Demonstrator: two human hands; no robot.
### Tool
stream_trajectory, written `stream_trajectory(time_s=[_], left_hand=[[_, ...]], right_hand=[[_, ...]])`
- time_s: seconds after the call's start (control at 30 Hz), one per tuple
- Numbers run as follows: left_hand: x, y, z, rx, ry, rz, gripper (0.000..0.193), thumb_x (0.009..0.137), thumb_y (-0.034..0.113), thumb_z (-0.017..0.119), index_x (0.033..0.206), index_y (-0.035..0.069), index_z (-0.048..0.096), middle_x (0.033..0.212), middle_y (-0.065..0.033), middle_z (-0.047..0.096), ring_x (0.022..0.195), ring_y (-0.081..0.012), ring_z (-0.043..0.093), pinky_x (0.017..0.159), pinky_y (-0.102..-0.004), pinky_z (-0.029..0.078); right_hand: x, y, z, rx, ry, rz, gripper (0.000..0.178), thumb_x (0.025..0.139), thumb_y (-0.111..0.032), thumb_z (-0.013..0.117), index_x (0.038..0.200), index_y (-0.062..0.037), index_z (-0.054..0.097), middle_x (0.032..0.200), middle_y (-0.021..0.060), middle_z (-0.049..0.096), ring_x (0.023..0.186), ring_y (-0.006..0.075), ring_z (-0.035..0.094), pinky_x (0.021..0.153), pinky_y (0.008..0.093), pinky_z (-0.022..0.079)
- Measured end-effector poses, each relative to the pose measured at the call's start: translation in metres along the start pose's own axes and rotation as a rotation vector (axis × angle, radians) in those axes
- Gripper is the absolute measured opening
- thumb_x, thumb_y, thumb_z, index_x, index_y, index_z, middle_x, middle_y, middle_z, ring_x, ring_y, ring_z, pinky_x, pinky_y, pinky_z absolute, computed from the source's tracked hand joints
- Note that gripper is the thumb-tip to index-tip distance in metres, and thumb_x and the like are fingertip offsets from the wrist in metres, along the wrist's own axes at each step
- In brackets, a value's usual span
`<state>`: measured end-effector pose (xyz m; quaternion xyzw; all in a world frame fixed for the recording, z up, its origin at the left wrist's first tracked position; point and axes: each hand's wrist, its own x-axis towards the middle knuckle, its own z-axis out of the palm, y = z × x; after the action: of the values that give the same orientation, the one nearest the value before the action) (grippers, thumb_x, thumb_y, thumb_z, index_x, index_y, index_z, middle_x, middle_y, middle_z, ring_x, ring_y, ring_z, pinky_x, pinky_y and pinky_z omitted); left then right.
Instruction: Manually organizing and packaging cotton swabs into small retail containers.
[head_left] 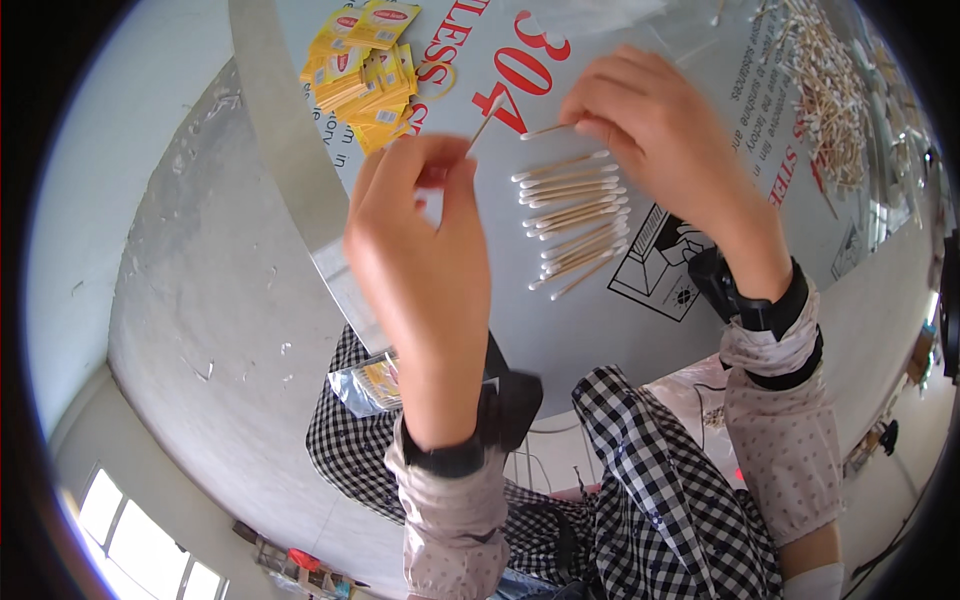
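Note:
Between the thumb and forefinger of my left hand point(425, 220) a cotton swab point(486, 122) is pinched, its white tip pointing up and away. My right hand point(650, 130), slightly blurred, pinches a second cotton swab point(548, 130) whose tip points left. Just below that swab, a row of cotton swabs point(575, 215) lies side by side on the grey table point(520, 350), white tips at both ends. Some swabs in the row touch, others have small gaps between them.
Yellow printed cards point(365, 85) are piled at the far left of the table beside a rubber band point(437, 80). A large heap of loose cotton swabs point(828, 95) spreads at the far right. On my lap rests a clear packet point(368, 385) with yellow inside.

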<state>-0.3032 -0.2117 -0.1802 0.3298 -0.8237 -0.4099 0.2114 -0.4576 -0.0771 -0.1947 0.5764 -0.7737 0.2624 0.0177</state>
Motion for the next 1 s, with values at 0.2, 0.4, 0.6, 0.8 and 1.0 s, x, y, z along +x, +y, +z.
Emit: stream_trajectory(time_s=[0.2, 0.4, 0.6, 0.8, 1.0], left_hand=[[0.010, -0.011, 0.030, -0.060, -0.183, 0.350, 0.020, 0.073, -0.010, 0.058, 0.085, 0.001, 0.069, 0.083, -0.0116, 0.064, 0.082, -0.0323, 0.058, 0.072, -0.0401, 0.048], [-0.017, -0.009, 0.013, -0.040, -0.364, 0.249, 0.021, 0.086, -0.007, 0.058, 0.101, 0.001, 0.070, 0.101, -0.0098, 0.071, 0.094, -0.0239, 0.063, 0.083, -0.0323, 0.050], [-0.057, -0.005, 0.031, -0.654, -0.007, -0.124, 0.042, 0.105, 0.020, 0.045, 0.139, -0.003, 0.047, 0.140, -0.0168, 0.053, 0.130, -0.0238, 0.049, 0.110, -0.0383, 0.035], [-0.074, 0.006, 0.045, -0.835, -0.035, -0.114, 0.064, 0.107, 0.045, 0.024, 0.150, -0.002, 0.029, 0.156, -0.0195, 0.032, 0.146, -0.0270, 0.029, 0.120, -0.0376, 0.022], [-0.084, 0.003, 0.037, -0.919, 0.139, -0.227, 0.064, 0.106, 0.044, 0.028, 0.151, -0.001, 0.026, 0.154, -0.0214, 0.034, 0.145, -0.0287, 0.031, 0.119, -0.0392, 0.023]], right_hand=[[-0.023, -0.017, -0.006, 0.110, -0.055, 0.042, 0.017, 0.074, 0.005, 0.067, 0.087, -0.0058, 0.064, 0.084, 0.0025, 0.063, 0.087, 0.0246, 0.059, 0.082, 0.0365, 0.048], [-0.043, -0.029, 0.003, 0.640, 0.226, 0.473, 0.012, 0.091, -0.002, 0.062, 0.102, -0.0033, 0.066, 0.095, 0.0045, 0.065, 0.090, 0.0156, 0.059, 0.091, 0.0299, 0.045], [-0.053, -0.042, 0.016, 0.890, 0.311, 0.561, 0.051, 0.108, -0.034, 0.033, 0.136, 0.0059, 0.046, 0.142, 0.0203, 0.050, 0.136, 0.0264, 0.044, 0.115, 0.0388, 0.031], [-0.059, -0.072, 0.028, 0.959, 0.317, 0.537, 0.058, 0.108, -0.040, 0.028, 0.142, 0.0058, 0.039, 0.149, 0.0238, 0.039, 0.142, 0.0297, 0.035, 0.119, 0.0419, 0.023], [-0.067, -0.078, 0.030, 1.013, 0.411, 0.556, 0.059, 0.108, -0.041, 0.027, 0.144, 0.0053, 0.037, 0.151, 0.0245, 0.038, 0.144, 0.0310, 0.032, 0.119, 0.0419, 0.024]])
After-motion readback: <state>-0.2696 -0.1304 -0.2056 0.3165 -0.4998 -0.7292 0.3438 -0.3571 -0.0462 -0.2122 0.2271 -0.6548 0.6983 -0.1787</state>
